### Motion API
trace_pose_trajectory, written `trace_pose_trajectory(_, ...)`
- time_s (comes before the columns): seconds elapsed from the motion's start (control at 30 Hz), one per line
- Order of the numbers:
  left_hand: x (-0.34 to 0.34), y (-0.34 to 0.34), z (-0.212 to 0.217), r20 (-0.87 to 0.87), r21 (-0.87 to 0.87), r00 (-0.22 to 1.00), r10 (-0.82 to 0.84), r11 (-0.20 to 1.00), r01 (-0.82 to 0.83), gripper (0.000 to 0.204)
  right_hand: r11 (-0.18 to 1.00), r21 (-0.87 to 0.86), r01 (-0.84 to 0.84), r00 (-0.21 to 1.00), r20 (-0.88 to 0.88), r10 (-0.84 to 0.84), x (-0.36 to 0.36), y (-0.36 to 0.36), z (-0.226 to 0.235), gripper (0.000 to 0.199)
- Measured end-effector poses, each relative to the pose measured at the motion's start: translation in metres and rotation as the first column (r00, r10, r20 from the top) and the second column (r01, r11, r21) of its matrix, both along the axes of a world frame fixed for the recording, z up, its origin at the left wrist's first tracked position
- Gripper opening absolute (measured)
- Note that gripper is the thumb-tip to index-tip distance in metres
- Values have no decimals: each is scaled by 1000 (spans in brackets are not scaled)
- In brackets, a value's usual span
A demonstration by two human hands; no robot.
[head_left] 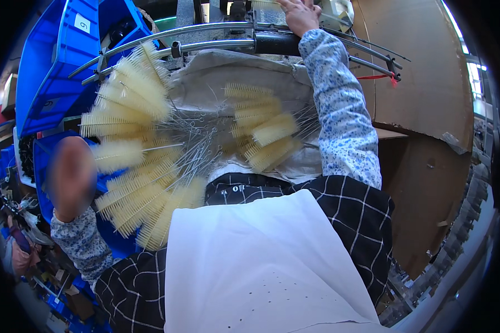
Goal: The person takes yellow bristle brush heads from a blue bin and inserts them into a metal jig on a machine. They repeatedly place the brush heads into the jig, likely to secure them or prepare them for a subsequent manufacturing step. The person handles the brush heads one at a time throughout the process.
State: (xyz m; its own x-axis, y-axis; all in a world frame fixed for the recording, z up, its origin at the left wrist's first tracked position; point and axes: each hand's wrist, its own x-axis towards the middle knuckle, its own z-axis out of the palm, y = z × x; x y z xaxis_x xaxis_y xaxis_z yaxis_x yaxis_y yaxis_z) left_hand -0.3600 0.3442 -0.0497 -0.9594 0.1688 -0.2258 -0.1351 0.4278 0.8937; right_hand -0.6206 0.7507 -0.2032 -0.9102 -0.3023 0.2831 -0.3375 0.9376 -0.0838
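Note:
My right hand point(302, 16) reaches to the top edge, its fingers bent together beside the machine. A strip of pale bristles point(265, 4) shows just left of its fingertips; what the fingers hold is cut off from sight. At the left, my left hand point(72, 178) is smeared, so its fingers cannot be made out. Close to it is a cream bottle brush point(118, 155) with its wire stem pointing right. Many similar brushes point(133, 94) lie fanned on the left, their looped wire stems point(197, 147) inward. A smaller pile of brushes point(275, 129) lies right of these.
Curved metal rails point(214, 43) with a black sleeve point(276, 43) cross in front of the machine. Blue plastic bins point(58, 72) stand at the left. Grey cloth point(233, 66) lies under the brushes. Large cardboard sheets point(416, 72) rise on the right.

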Motion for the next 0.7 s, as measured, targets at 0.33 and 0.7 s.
trace_pose_trajectory(0.33,1,-23,24,-267,-149,963,-26,989,-15,36,965,-59,256,949,-172,-263,20,35,-10,41)
trace_pose_trajectory(0.7,2,-21,36,-345,-202,937,-60,979,-12,36,967,-210,143,981,-100,-167,6,10,-30,31)
